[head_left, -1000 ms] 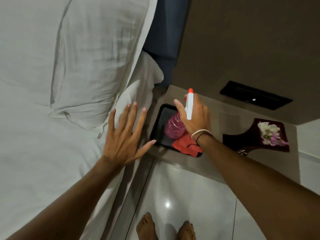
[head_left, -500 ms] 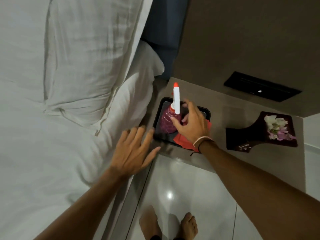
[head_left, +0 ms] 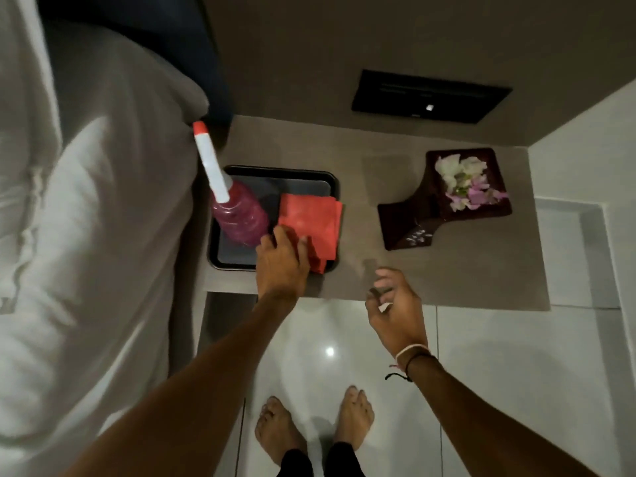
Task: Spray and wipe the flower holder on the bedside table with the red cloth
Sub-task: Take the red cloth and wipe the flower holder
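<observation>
The dark wooden flower holder (head_left: 416, 218) with white and pink petals lies on the right of the bedside table (head_left: 464, 280). A pink spray bottle (head_left: 241, 215) with a white and red nozzle stands in a black tray (head_left: 330, 182) on the table's left. A folded red cloth (head_left: 311, 216) lies in the tray's right half. My left hand (head_left: 282, 261) rests on the cloth's near corner, fingers on its edge. My right hand (head_left: 395, 304) hovers over the table's front edge, fingers loosely curled, holding nothing, well short of the holder.
A bed with white pillows and sheets (head_left: 86, 218) fills the left side, tight against the table. A black wall panel (head_left: 430, 96) sits above the table. White glossy floor tiles (head_left: 499, 356) lie in front, with my bare feet (head_left: 313, 428) on them.
My right hand let go of the spray bottle, which now stands in the tray, and pulled back to the right. My left hand moved from the bed onto the red cloth.
</observation>
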Tool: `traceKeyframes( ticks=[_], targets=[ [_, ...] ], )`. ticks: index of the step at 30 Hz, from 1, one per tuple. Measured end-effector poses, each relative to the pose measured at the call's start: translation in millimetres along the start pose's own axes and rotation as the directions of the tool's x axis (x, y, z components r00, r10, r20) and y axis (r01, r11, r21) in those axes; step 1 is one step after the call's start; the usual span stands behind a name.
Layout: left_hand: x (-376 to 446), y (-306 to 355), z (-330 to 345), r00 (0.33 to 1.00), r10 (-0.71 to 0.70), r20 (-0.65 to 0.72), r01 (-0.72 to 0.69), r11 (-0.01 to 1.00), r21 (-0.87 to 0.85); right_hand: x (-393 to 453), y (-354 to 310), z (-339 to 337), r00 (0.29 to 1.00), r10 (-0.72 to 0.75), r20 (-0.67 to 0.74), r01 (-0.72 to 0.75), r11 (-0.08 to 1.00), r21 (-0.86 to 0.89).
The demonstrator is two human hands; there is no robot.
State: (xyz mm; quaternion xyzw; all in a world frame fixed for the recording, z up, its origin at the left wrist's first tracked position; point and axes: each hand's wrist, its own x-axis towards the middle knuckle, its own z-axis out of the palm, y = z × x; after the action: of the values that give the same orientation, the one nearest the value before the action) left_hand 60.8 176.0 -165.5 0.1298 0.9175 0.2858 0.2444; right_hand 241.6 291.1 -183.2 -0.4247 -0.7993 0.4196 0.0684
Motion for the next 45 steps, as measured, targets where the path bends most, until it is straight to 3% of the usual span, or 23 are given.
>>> traceKeyframes(
  ticks=[5, 7, 9, 11, 13, 16, 19, 23, 26, 28, 30, 33, 35, 40, 45],
  targets=[
    [9, 16, 16, 0.985, -0.155, -0.074, 0.136, 0.967, -0.216, -20, 35, -17, 0.985, 0.169, -0.032, -0.168, 0.986, 0.015],
    [11, 18, 13, 0.979, -0.194, -0.063, 0.170, 0.947, -0.273, -23, 39, -21, 0.975, 0.223, -0.024, -0.219, 0.969, 0.110],
    [11, 22, 8, 0.977, -0.208, -0.042, 0.172, 0.893, -0.416, -20, 33, -24, 0.947, 0.321, 0.013, -0.309, 0.898, 0.313],
    [4, 27, -1, 0.980, -0.199, 0.026, 0.172, 0.766, -0.620, -13, 20, -25, 0.848, 0.495, 0.188, -0.498, 0.625, 0.601],
    [-9, 30, -12, 0.987, -0.111, 0.117, 0.161, 0.700, -0.695, -4, 4, -24, 0.749, 0.490, 0.446, -0.619, 0.278, 0.735],
    [-35, 31, -26, 0.931, 0.161, 0.328, 0.104, 0.743, -0.662, -5, -16, -16, 0.784, 0.168, 0.598, -0.602, -0.034, 0.798],
    [-59, 41, -31, 0.827, 0.309, 0.470, -0.009, 0.842, -0.539, -16, -30, -15, 0.816, -0.043, 0.576, -0.574, -0.174, 0.800],
    [-79, 72, -41, 0.778, 0.469, 0.417, -0.428, 0.883, -0.194, -36, -22, -17, 0.876, 0.066, 0.477, -0.468, -0.120, 0.876],
    [-89, 113, -47, 0.768, 0.578, 0.276, -0.628, 0.764, 0.150, -49, -6, -23, 0.903, 0.148, 0.404, -0.365, -0.234, 0.901],
    [-86, 141, -53, 0.705, 0.698, 0.126, -0.706, 0.673, 0.219, -54, -6, -28, 0.890, 0.234, 0.390, -0.330, -0.258, 0.908],
    [-74, 182, -47, 0.656, 0.752, 0.069, -0.735, 0.614, 0.287, -58, 3, -38, 0.864, 0.332, 0.380, -0.324, -0.211, 0.922],
    [-45, 236, -17, 0.722, 0.646, 0.248, -0.678, 0.589, 0.439, -59, 20, -51, 0.807, 0.433, 0.402, -0.376, -0.149, 0.914],
    [-26, 250, 8, 0.747, 0.557, 0.363, -0.661, 0.560, 0.499, -56, 27, -59, 0.831, 0.409, 0.377, -0.339, -0.165, 0.926],
    [9, 244, 33, 0.686, 0.579, 0.440, -0.700, 0.362, 0.616, -47, 31, -66, 0.855, 0.399, 0.333, -0.286, -0.175, 0.942],
    [60, 264, 13, 0.637, 0.556, 0.533, -0.765, 0.372, 0.526, -27, 8, -68, 0.836, 0.519, 0.179, -0.168, -0.069, 0.983]
  ],
)
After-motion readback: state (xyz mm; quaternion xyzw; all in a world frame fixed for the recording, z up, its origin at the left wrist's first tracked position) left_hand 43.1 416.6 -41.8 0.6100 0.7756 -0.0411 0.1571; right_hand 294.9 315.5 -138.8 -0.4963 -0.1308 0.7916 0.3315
